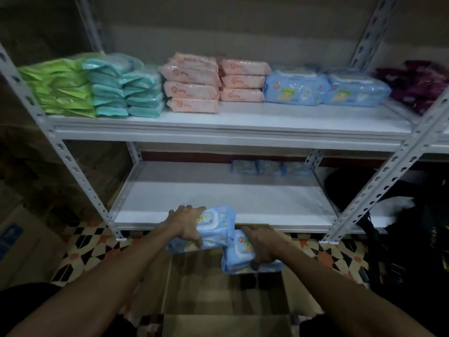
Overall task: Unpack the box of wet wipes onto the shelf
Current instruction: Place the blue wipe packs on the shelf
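Down at the bottom centre, the open cardboard box (pixel 226 288) is sitting on the patterned tile floor (pixel 92 246), and both bare forearms are reaching out over it. The left hand (pixel 185 224) is clamping a small stack of blue wipes packs (pixel 216 220), with fingers spreading over the top and the thumb tucking underneath. The right hand (pixel 262 246) is curling around a single blue pack (pixel 239 254), just beside the stack. Each pack is showing a cartoon face in a green cap and a round red badge, but the print is blurring too much to read. Both loads are hanging over the box's far edge, at the front lip of the white lower shelf (pixel 218 190). Three more blue packs (pixel 267 167) are standing at the back of that shelf, right of centre. Higher up, the upper shelf (pixel 243 122) is carrying stacks running left to right: green packs (pixel 63 88), teal packs (pixel 121 88), pink packs (pixel 194 86) with small red round logos, two big blue bundles (pixel 325 88) and purple packs (pixel 420 83) at the right edge of the frame.
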Demonstrator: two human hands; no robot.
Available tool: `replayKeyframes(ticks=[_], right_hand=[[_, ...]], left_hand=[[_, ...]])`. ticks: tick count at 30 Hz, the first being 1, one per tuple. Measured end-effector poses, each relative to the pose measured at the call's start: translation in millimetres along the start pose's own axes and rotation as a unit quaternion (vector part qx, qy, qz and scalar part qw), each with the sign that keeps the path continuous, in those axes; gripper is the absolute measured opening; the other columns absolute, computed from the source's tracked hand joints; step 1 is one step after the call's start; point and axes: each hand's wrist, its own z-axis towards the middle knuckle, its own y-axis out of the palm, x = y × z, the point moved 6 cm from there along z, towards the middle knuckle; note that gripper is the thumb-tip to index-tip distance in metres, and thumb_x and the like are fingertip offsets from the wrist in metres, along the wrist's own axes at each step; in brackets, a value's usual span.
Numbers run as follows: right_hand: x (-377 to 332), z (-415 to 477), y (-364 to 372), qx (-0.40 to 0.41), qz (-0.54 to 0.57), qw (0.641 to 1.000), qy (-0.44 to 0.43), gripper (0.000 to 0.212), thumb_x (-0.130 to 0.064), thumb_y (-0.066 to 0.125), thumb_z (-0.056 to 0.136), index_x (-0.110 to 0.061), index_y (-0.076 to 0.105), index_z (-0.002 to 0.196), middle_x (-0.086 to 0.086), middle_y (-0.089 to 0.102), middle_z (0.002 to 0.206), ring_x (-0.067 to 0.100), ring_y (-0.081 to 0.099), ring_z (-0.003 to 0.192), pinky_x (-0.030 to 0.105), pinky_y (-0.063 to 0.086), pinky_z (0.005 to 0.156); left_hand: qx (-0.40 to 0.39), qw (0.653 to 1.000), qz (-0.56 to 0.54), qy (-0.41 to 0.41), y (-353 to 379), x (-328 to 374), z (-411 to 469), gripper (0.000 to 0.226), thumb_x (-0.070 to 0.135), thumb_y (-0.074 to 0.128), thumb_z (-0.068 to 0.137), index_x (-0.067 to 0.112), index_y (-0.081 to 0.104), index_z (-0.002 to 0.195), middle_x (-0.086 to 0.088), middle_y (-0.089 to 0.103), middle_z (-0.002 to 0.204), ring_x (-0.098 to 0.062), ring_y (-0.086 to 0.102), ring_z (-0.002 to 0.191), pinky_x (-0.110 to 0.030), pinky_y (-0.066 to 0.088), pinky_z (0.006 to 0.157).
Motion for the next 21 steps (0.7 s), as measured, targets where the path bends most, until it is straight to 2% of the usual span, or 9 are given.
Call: replayKeyframes(ticks=[3, 6, 9, 12, 15, 18, 21], right_hand=[[6, -19, -48, 0.018, -0.01, 1.0, 0.009, 0.115, -0.049, 0.085, 0.049, -0.023, 0.028, 0.145, 0.008, 0.052, 0.13, 0.031, 0.053, 0.114, 0.041, 0.043, 0.096], [12, -44, -96, 0.041, -0.015, 0.999, 0.027, 0.115, -0.05, 0.085, 0.051, -0.024, 0.026, 0.146, 0.007, 0.052, 0.13, 0.029, 0.054, 0.111, 0.038, 0.044, 0.092], [18, -64, -140, 0.041, -0.014, 0.998, 0.043, 0.112, -0.048, 0.086, 0.054, -0.024, 0.028, 0.145, 0.005, 0.052, 0.132, 0.027, 0.054, 0.113, 0.038, 0.044, 0.094], [20, -83, -177, 0.054, -0.027, 0.997, 0.049, 0.103, -0.05, 0.087, 0.051, -0.025, 0.036, 0.137, 0.003, 0.055, 0.129, 0.025, 0.055, 0.11, 0.039, 0.047, 0.092], [24, -98, -212, 0.072, -0.017, 0.996, 0.044, 0.111, -0.05, 0.087, 0.048, -0.025, 0.032, 0.141, 0.002, 0.053, 0.13, 0.024, 0.054, 0.113, 0.041, 0.047, 0.095], [29, -115, -245, 0.088, -0.005, 0.995, 0.037, 0.107, -0.046, 0.089, 0.047, -0.026, 0.036, 0.139, -0.002, 0.056, 0.128, 0.022, 0.055, 0.111, 0.039, 0.049, 0.093], [39, -127, -276, 0.105, -0.001, 0.993, 0.044, 0.106, -0.044, 0.09, 0.045, -0.026, 0.04, 0.136, -0.004, 0.056, 0.13, 0.021, 0.056, 0.114, 0.038, 0.048, 0.095]], left_hand=[[0.012, 1.0, -0.009, 0.023, -49, 5, -17, 0.108, 0.058, 0.084, 0.044, 0.036, 0.038, 0.139, -0.001, 0.056, 0.126, -0.024, 0.054, 0.108, -0.038, 0.05, 0.091], [0.027, 0.999, 0.002, 0.027, -90, 11, -39, 0.112, 0.057, 0.086, 0.044, 0.031, 0.04, 0.143, 0.001, 0.058, 0.129, -0.023, 0.057, 0.111, -0.036, 0.051, 0.094], [0.043, 0.998, 0.013, 0.037, -128, 20, -60, 0.093, 0.056, 0.087, 0.044, 0.032, 0.053, 0.127, 0.005, 0.062, 0.118, -0.019, 0.059, 0.101, -0.034, 0.052, 0.088], [0.042, 0.998, 0.024, 0.045, -158, 31, -82, 0.083, 0.059, 0.085, 0.042, 0.033, 0.056, 0.115, 0.006, 0.063, 0.11, -0.018, 0.06, 0.096, -0.035, 0.053, 0.086], [0.066, 0.996, 0.026, 0.055, -187, 41, -96, 0.081, 0.062, 0.084, 0.04, 0.033, 0.057, 0.111, 0.008, 0.064, 0.109, -0.017, 0.061, 0.094, -0.036, 0.054, 0.086], [0.1, 0.993, 0.022, 0.061, -212, 52, -108, 0.092, 0.059, 0.086, 0.047, 0.031, 0.053, 0.128, 0.006, 0.061, 0.125, -0.019, 0.06, 0.107, -0.035, 0.05, 0.094], [0.127, 0.99, 0.025, 0.058, -240, 64, -117, 0.107, 0.059, 0.085, 0.052, 0.03, 0.039, 0.144, 0.002, 0.05, 0.142, -0.022, 0.052, 0.123, -0.035, 0.044, 0.103]])
